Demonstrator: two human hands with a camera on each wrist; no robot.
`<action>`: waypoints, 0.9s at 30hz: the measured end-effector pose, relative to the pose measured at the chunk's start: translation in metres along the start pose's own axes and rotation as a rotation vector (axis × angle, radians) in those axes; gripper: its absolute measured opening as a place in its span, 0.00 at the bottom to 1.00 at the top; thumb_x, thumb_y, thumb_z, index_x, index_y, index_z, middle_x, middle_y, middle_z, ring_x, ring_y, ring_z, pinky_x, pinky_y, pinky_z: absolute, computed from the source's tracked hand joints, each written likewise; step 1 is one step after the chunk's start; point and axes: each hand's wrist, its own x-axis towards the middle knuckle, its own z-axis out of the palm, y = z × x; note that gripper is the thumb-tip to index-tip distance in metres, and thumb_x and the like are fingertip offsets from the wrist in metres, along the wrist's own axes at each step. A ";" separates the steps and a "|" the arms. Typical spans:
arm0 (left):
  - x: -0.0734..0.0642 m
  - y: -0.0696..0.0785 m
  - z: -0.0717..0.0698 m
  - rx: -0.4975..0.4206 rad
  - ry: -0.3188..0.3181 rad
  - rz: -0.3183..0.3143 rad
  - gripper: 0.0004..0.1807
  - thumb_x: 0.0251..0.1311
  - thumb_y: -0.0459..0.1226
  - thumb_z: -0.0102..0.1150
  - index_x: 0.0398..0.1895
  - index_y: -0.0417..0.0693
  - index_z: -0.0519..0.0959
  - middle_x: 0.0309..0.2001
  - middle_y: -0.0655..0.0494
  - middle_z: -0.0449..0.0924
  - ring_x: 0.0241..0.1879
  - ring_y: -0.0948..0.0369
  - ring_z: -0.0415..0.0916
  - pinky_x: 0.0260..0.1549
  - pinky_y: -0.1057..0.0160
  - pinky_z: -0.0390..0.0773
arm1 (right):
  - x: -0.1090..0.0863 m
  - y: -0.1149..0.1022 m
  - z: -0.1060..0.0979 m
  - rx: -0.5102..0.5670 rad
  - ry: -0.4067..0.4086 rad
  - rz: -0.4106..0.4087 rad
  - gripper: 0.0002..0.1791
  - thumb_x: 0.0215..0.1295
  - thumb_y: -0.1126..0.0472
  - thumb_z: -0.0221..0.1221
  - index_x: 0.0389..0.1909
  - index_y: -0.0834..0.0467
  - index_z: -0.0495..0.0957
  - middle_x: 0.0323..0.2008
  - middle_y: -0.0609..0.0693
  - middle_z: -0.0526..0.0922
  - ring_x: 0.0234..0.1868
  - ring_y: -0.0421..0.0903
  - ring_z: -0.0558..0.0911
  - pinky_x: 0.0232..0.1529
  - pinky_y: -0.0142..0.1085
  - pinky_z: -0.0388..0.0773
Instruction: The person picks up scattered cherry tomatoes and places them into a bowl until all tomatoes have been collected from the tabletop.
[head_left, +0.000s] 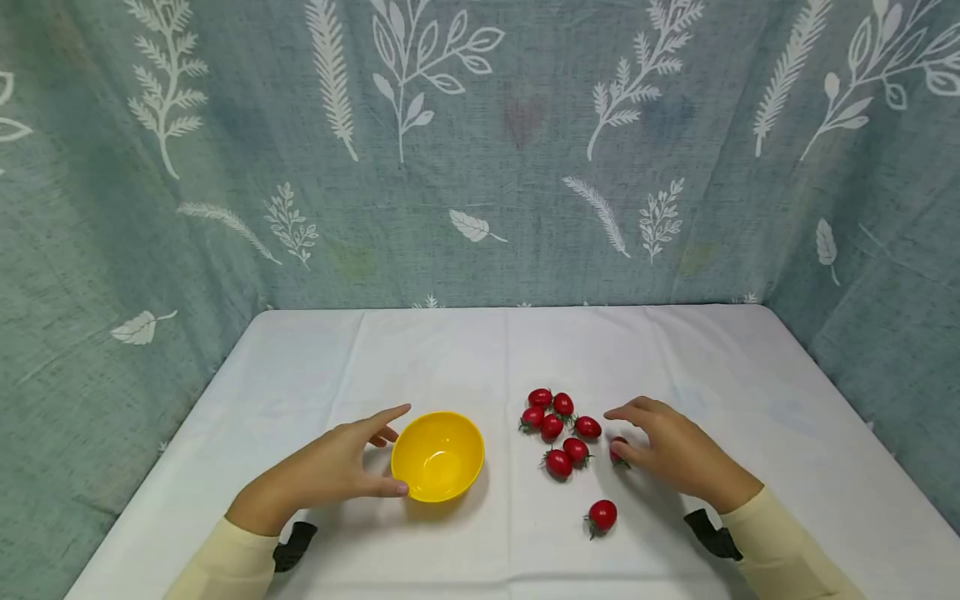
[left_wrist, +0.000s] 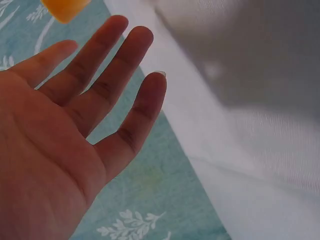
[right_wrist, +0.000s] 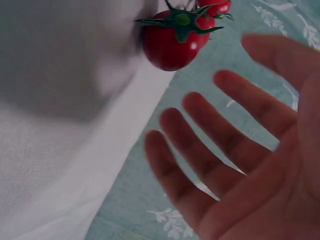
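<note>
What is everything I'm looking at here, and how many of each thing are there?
Bowl: one, yellow, empty, on the table left of centre, beside the left hand.
Cherry tomatoes: eight visible, red with green stems; six clustered right of the bowl, one at the right hand's fingers, one alone nearer the front edge.
Tablecloth: one, white, covering the table.
Backdrop: one, teal cloth with white leaf prints, behind and at both sides.
Sleeves: two, pale yellow, with dark wrist straps.
Left hand: one, open, thumb and fingers against the bowl.
Right hand: one, open, over a tomato.
</note>
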 end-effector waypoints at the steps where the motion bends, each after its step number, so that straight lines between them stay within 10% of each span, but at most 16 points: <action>1: 0.001 0.000 0.001 0.005 -0.003 0.010 0.59 0.41 0.62 0.76 0.78 0.59 0.59 0.57 0.54 0.80 0.57 0.55 0.76 0.59 0.43 0.73 | 0.000 0.002 0.001 0.005 -0.031 0.005 0.23 0.63 0.53 0.68 0.58 0.54 0.81 0.53 0.52 0.80 0.55 0.53 0.80 0.53 0.53 0.80; 10: 0.010 0.002 0.007 0.016 -0.034 0.069 0.59 0.40 0.61 0.78 0.77 0.55 0.61 0.47 0.61 0.83 0.50 0.61 0.77 0.54 0.47 0.74 | 0.000 0.012 0.001 0.001 -0.164 0.024 0.31 0.53 0.51 0.74 0.60 0.53 0.79 0.49 0.48 0.80 0.44 0.43 0.77 0.50 0.45 0.81; 27: 0.029 0.017 0.021 0.026 -0.013 0.130 0.56 0.46 0.62 0.73 0.77 0.59 0.58 0.45 0.65 0.83 0.46 0.66 0.77 0.47 0.57 0.75 | 0.005 0.015 0.003 0.041 -0.163 -0.003 0.22 0.54 0.55 0.74 0.51 0.52 0.83 0.36 0.38 0.82 0.38 0.37 0.77 0.43 0.37 0.79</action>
